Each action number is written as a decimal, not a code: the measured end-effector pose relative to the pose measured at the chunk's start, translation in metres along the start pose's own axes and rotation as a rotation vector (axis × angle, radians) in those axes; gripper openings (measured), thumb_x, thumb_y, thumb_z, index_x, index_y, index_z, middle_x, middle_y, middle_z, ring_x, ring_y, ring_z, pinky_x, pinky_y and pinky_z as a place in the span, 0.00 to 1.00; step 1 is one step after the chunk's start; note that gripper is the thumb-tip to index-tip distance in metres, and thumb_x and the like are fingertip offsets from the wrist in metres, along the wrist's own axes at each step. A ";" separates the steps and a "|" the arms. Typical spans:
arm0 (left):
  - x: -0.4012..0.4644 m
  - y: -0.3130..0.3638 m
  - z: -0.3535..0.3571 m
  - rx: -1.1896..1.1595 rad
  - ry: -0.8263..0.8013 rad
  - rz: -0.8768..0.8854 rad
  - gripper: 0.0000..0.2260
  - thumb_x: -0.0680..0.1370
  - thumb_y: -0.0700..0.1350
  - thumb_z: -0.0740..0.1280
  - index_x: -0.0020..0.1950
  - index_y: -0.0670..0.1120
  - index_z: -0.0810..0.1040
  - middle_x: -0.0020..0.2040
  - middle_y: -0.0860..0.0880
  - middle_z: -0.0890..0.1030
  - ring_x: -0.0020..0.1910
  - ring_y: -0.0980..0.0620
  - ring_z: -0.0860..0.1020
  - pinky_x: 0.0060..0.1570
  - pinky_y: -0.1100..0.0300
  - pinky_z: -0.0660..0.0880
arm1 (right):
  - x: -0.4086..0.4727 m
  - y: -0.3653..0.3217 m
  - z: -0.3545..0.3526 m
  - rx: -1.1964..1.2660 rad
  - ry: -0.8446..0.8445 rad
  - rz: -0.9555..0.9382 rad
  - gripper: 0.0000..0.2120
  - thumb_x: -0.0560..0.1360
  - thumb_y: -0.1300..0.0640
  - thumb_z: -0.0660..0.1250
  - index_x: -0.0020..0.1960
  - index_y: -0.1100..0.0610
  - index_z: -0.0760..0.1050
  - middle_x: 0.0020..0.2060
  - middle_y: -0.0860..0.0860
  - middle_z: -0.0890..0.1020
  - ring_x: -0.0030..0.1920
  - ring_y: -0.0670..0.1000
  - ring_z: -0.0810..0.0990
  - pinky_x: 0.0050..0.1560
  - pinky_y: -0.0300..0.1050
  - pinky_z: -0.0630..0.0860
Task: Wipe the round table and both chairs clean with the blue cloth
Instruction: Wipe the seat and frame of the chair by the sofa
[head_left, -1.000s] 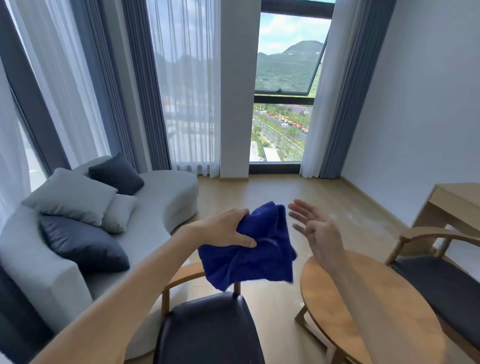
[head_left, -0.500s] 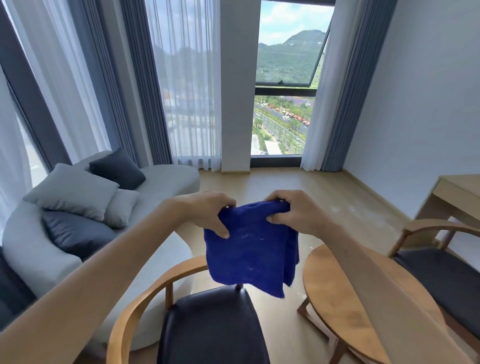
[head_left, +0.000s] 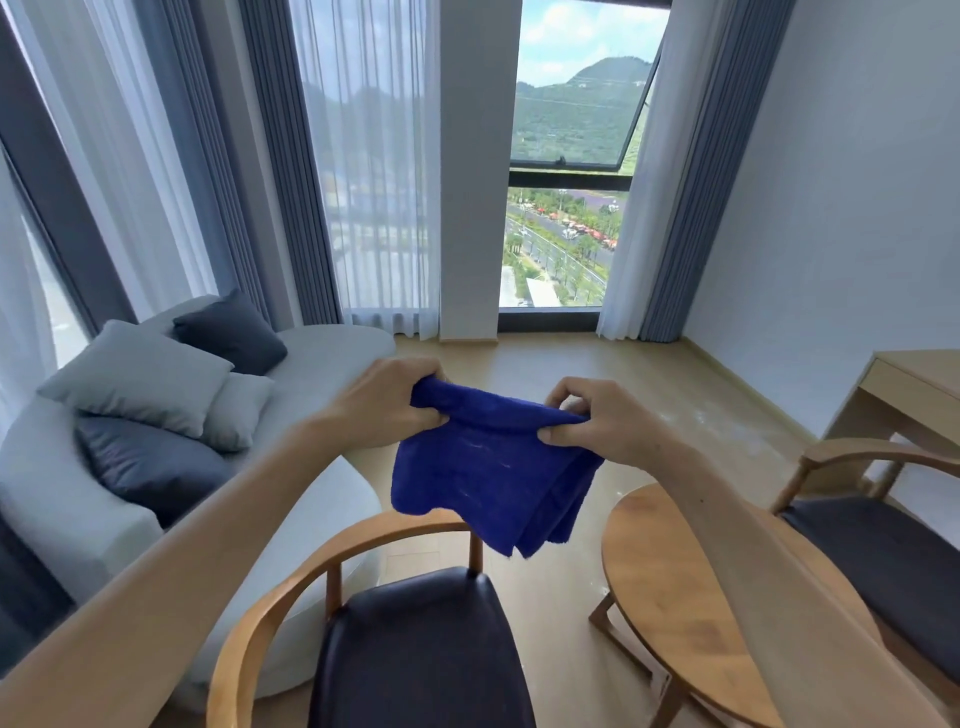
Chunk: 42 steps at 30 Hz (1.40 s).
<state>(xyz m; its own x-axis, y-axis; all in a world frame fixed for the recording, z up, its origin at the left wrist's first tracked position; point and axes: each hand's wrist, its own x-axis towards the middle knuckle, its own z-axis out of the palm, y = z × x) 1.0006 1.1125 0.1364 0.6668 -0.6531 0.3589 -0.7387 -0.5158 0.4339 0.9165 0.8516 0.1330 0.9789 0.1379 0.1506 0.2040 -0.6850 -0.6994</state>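
Note:
The blue cloth (head_left: 488, 467) hangs in the air at the centre of the head view, folded double. My left hand (head_left: 387, 402) grips its top left corner and my right hand (head_left: 597, 423) pinches its top right edge. Below the cloth stands a wooden armchair (head_left: 405, 644) with a dark seat cushion. The round wooden table (head_left: 670, 587) is at the lower right, partly hidden by my right forearm. A second wooden armchair (head_left: 883, 535) with a dark cushion stands beyond the table at the right edge.
A grey curved sofa (head_left: 78, 519) with several cushions fills the left side. A light wooden desk (head_left: 904, 389) stands against the right wall. Curtains and tall windows line the back. Bare wooden floor (head_left: 561, 374) lies between the sofa and the desk.
My right hand, open a second ago, has taken hold of the cloth's right edge. Both hands have moved apart, spreading the cloth wider. More of the near chair has come into view.

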 end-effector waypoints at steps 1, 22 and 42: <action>0.001 0.002 0.000 -0.070 0.000 -0.032 0.07 0.73 0.40 0.71 0.43 0.50 0.75 0.39 0.53 0.79 0.38 0.55 0.77 0.40 0.60 0.73 | 0.000 0.001 0.000 -0.021 -0.001 0.005 0.06 0.75 0.59 0.69 0.45 0.49 0.75 0.39 0.46 0.83 0.40 0.47 0.82 0.36 0.36 0.76; 0.006 0.015 0.011 -0.184 0.127 -0.136 0.07 0.78 0.45 0.67 0.42 0.51 0.71 0.40 0.53 0.79 0.41 0.55 0.78 0.39 0.64 0.75 | 0.003 0.008 -0.001 -0.388 0.117 0.063 0.09 0.78 0.56 0.64 0.56 0.54 0.78 0.49 0.49 0.78 0.50 0.49 0.75 0.51 0.46 0.71; 0.012 0.020 0.017 -0.362 0.028 -0.276 0.13 0.73 0.41 0.72 0.56 0.51 0.76 0.52 0.53 0.79 0.51 0.53 0.77 0.43 0.64 0.75 | 0.013 -0.026 0.019 -0.018 0.235 -0.079 0.04 0.75 0.59 0.68 0.46 0.50 0.76 0.39 0.46 0.81 0.41 0.46 0.79 0.42 0.39 0.73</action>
<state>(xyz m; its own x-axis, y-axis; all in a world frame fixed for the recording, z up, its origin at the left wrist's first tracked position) 0.9921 1.0848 0.1350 0.8397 -0.5010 0.2093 -0.4548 -0.4384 0.7752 0.9237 0.8847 0.1396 0.9312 0.0226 0.3637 0.2773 -0.6917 -0.6669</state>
